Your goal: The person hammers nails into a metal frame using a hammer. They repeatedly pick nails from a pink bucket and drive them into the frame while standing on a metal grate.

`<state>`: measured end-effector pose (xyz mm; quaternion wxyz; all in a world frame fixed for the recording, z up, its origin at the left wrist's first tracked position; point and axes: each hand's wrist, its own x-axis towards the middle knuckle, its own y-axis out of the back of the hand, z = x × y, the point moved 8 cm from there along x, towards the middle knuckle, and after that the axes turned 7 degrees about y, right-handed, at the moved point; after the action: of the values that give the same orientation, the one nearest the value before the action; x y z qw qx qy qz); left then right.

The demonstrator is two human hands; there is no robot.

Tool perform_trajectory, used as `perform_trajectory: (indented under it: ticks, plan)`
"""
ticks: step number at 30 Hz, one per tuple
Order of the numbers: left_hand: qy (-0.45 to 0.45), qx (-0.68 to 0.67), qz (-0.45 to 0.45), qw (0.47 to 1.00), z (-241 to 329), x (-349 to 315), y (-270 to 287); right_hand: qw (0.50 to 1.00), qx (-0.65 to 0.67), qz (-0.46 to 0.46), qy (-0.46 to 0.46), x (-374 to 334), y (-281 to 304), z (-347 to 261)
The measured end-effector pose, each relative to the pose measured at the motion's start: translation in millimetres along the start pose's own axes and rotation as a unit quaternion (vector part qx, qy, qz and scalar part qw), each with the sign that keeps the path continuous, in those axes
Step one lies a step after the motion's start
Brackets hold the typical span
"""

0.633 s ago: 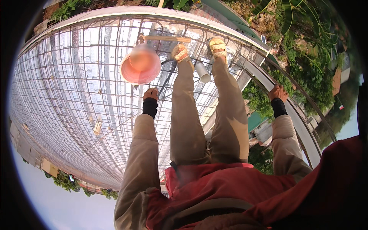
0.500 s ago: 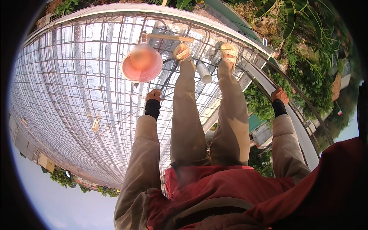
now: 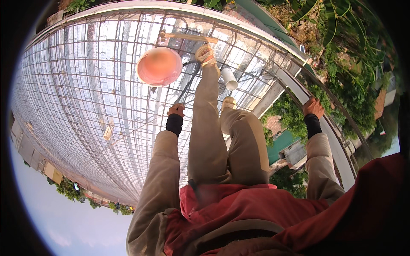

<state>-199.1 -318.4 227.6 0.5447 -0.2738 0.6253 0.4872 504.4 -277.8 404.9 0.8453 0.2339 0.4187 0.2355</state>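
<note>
Two bare hands show in the head view, each set down on the rebar grid (image 3: 85,85) that covers a shiny sheeted roof deck. The left hand (image 3: 176,110) rests on a bar just below a pink bowl-shaped object (image 3: 159,66), near it but not touching; its fingers look curled down onto the steel, though whether they wrap the bar cannot be told. The right hand (image 3: 313,107) is well apart, planted on the concrete edge beam (image 3: 299,91) at the side of the roof, fingers folded over the edge and holding nothing loose. Since half a second ago the right leg has been drawn back, so that its sandalled foot (image 3: 228,103) now sits bent close to the body, while the left foot (image 3: 205,54) is stretched out near a wooden stick (image 3: 188,37) lying on the mesh. A white pipe stub (image 3: 229,79) stands between the feet. The pink object has stayed put beside the left leg. The person seems to be shifting weight across the bars, both hands bracing rather than working.
</note>
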Motion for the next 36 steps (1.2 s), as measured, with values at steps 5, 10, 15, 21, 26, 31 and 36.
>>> perform_trajectory:
  ticks: [5,10,15,21,26,31,36]
  plan:
    - [-0.033,0.026,0.010,0.999,19,-21,-22,0.997,-0.061,0.041,0.040,-11,-1,11]
    - [-0.054,0.045,0.025,0.997,4,-48,-49,0.978,-0.075,0.169,0.093,-17,1,5]
    - [-0.094,0.013,0.055,0.994,-45,-89,-86,0.968,-0.118,0.207,0.080,-23,3,13]
    - [-0.075,0.171,0.098,0.978,-288,13,-134,0.937,-0.088,0.307,0.139,-13,-8,1]
    - [0.007,0.215,0.082,0.973,-339,-90,-129,0.936,-0.114,0.287,0.168,-14,-12,3]
    - [0.028,0.098,0.102,0.989,-321,-162,-92,0.940,-0.132,0.271,0.157,-17,-12,2]
    - [0.018,0.114,0.122,0.986,-301,-102,-75,0.946,-0.166,0.246,0.130,-7,-15,10]
